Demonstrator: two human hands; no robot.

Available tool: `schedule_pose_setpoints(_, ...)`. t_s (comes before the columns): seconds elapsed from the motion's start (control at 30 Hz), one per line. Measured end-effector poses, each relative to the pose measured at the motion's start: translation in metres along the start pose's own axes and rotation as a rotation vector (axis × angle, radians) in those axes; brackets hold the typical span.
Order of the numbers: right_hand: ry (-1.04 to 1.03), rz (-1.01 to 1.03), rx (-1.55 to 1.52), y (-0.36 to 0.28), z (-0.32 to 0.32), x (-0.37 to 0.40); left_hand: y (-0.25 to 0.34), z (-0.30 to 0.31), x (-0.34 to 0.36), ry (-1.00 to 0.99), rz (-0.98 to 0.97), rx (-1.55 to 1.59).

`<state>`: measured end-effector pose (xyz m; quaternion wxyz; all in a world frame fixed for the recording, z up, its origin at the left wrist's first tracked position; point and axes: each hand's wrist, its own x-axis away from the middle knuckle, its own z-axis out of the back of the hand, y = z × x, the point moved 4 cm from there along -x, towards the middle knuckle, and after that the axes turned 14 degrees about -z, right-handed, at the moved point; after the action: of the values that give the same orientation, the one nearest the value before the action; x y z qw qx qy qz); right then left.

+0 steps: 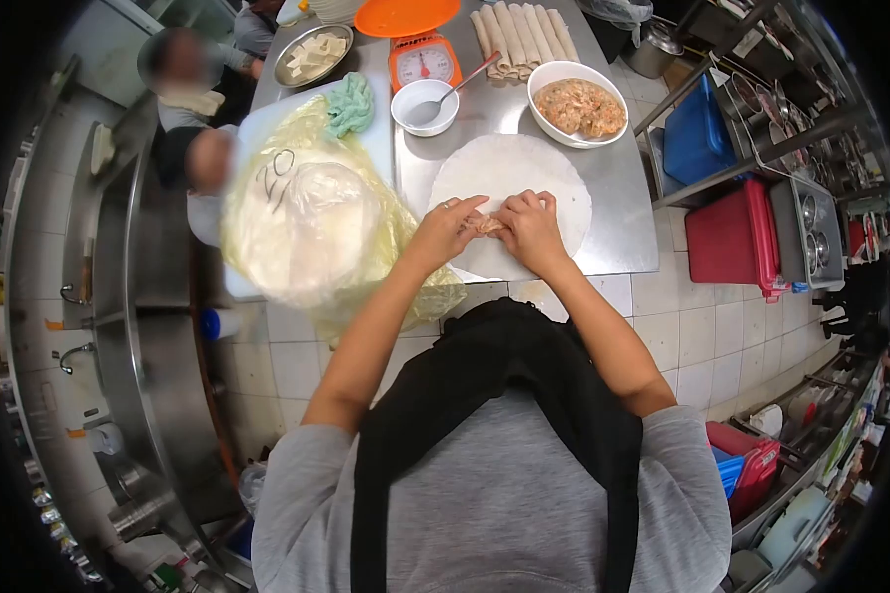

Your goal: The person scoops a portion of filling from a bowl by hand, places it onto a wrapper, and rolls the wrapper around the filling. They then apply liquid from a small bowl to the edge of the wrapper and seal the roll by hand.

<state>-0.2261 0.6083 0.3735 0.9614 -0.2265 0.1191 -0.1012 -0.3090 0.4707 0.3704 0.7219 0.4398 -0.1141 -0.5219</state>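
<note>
A round white wrapper sheet (470, 178) lies flat on the steel table in front of me. Over its middle, my left hand (447, 233) and my right hand (534, 229) face each other with curled fingers, pinching a small strip of minced filling (487, 226) between them. Above the sheet, to the right, a white bowl (536, 77) is heaped with the same orange-flecked filling (578, 107). A smaller white bowl (405, 121) holds a spoon (470, 79) in a pale mixture. Left of my hands, a stack of wrappers (316, 242) sits in a yellowish plastic bag (391, 222).
Several finished rolls (524, 38) lie at the table's far side, beside an orange kitchen scale (425, 61). A metal bowl of pale blocks (313, 56) and a green cloth (350, 105) are at left. Two co-workers are beyond the table's left side. Red bins (727, 237) stand right.
</note>
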Motion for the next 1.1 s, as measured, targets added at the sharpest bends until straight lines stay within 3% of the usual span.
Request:
schedule_pose_setpoints(0.07, -0.025, -0.047, -0.042, -0.004, 0.011, 0.0, -0.003, 0.0, 0.003, -0.009, 0.048, -0.007)
schedule_pose_setpoints(0.13, 0.033, -0.043, -0.126, -0.005, 0.018, -0.003, 0.013, 0.012, 0.005, 0.175, -0.209, -0.078)
schedule_pose_setpoints(0.2, 0.087, -0.049, -0.214, -0.005, 0.014, 0.0, 0.001, 0.009, 0.008, 0.112, -0.184, -0.079)
schedule_pose_setpoints(0.27, 0.091, -0.01, -0.056, -0.005, -0.003, -0.001, -0.009, 0.006, 0.014, 0.06, -0.159, -0.083)
schedule_pose_setpoints(0.33, 0.098, -0.029, -0.083, -0.009, 0.011, -0.003, -0.012, 0.007, 0.013, -0.019, -0.104, -0.147)
schedule_pose_setpoints(0.47, 0.144, -0.084, -0.161, 0.003, 0.022, -0.001, 0.01, 0.012, 0.008, 0.148, -0.123, -0.15)
schedule_pose_setpoints(0.57, 0.159, -0.123, -0.095, 0.013, 0.022, 0.004, 0.029, -0.005, -0.007, 0.11, -0.219, -0.261)
schedule_pose_setpoints(0.63, 0.175, -0.144, -0.134, 0.02, 0.021, 0.008, 0.023, -0.023, -0.012, -0.019, -0.196, -0.323)
schedule_pose_setpoints(0.8, 0.113, -0.19, -0.118, 0.032, 0.027, 0.012, 0.019, -0.043, -0.024, -0.038, -0.103, -0.299)
schedule_pose_setpoints(0.87, 0.01, -0.277, -0.607, 0.041, 0.031, 0.012, 0.021, -0.044, -0.03, -0.021, -0.057, -0.255)
schedule_pose_setpoints(0.93, -0.006, -0.183, -0.481, 0.039, 0.031, 0.016, 0.024, -0.048, -0.031, 0.061, -0.218, -0.289)
schedule_pose_setpoints(0.97, -0.017, -0.086, -0.349, 0.037, 0.031, 0.017, 0.021, -0.051, -0.033, 0.053, -0.223, -0.287)
schedule_pose_setpoints(1.1, -0.017, -0.086, -0.281, 0.051, 0.024, 0.019, 0.023, -0.051, -0.042, -0.032, -0.127, -0.262)
